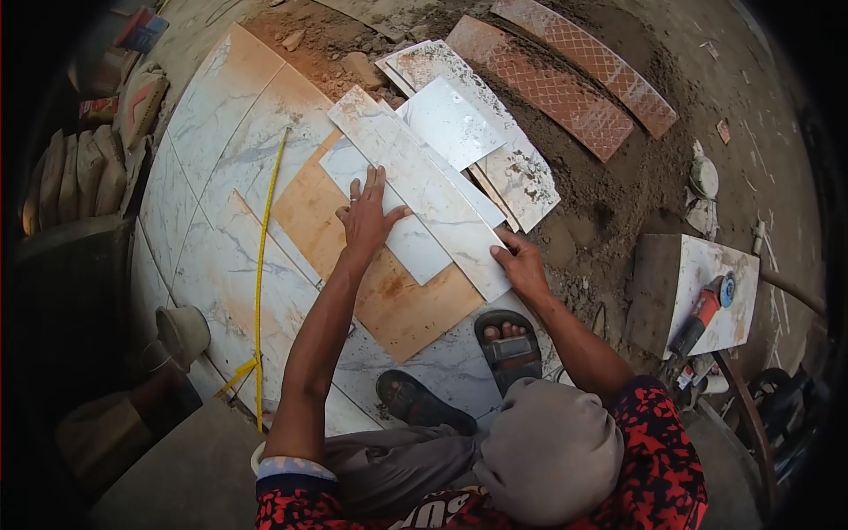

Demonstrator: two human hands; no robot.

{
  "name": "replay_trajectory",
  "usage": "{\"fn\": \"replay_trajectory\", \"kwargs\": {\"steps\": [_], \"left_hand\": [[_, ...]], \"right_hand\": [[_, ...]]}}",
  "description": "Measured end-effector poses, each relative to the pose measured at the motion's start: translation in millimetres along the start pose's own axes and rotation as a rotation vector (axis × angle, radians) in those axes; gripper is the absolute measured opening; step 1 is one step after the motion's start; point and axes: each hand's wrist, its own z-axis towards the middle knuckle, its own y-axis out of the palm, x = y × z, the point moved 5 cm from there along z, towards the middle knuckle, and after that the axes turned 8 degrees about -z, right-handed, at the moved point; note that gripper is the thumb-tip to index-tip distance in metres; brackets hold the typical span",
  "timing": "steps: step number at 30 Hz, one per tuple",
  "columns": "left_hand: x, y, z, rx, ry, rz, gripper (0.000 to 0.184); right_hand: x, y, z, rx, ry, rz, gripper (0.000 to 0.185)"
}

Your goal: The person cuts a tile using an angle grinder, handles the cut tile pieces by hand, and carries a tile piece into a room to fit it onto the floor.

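Left arm: I am seeing it reaching up and forward, the left hand [364,216] lying palm down, open, its fingers pointing away from the body and its thumb spreading toward the strip.
Right arm: it is bending inward from the side, the right hand [521,265] closing on the strip's right edge near the close end, thumb on top.
Strip look: the marbled tile strip [428,194] is showing a long, narrow white face with grey-brown veining and brownish smudges.
Strip direction: its long axis is running diagonally, from beyond the left fingertips down to just beside the right hand, the close end pointing toward the sandals [508,349].
Strip place: it is lying between the hands, overlapping a white marbled offcut [411,252] under the left hand; a brown board [397,305] is showing below that.
Around: a yellow measuring tape [263,238] is stretching left of the left hand; an angle grinder [702,318] is resting well right of the right hand.
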Motion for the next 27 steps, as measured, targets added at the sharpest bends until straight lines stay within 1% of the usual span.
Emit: {"fn": "replay_trajectory", "kwargs": {"steps": [2, 8, 13, 19, 21, 23, 27], "left_hand": [[2, -2, 0, -0.007, -0.008, 0.007, 0.098], [6, -6, 0, 0.013, -0.003, 0.054, 0.098], [8, -7, 2, 0.012, -0.004, 0.064, 0.097], [8, -5, 3, -0.035, -0.014, 0.017, 0.096], [8, -7, 3, -0.021, -0.021, 0.041, 0.096], [8, -5, 3, -0.004, -0.009, 0.054, 0.095], [7, -4, 3, 0.03, 0.018, 0.064, 0.095]], "right_hand": [[0, -1, 0, -0.008, 0.048, 0.015, 0.041], [-3, -1, 2, 0.003, 0.035, -0.006, 0.041], [-3, -1, 5, 0.004, 0.068, 0.016, 0.04], [-3, -5, 4, 0.036, 0.07, 0.022, 0.04], [1, -9, 2, 0.059, 0.072, 0.016, 0.04], [-11, -13, -3, 0.017, 0.09, 0.054, 0.037], [0, -9, 0, 0.022, 0.071, 0.009, 0.034]]}}
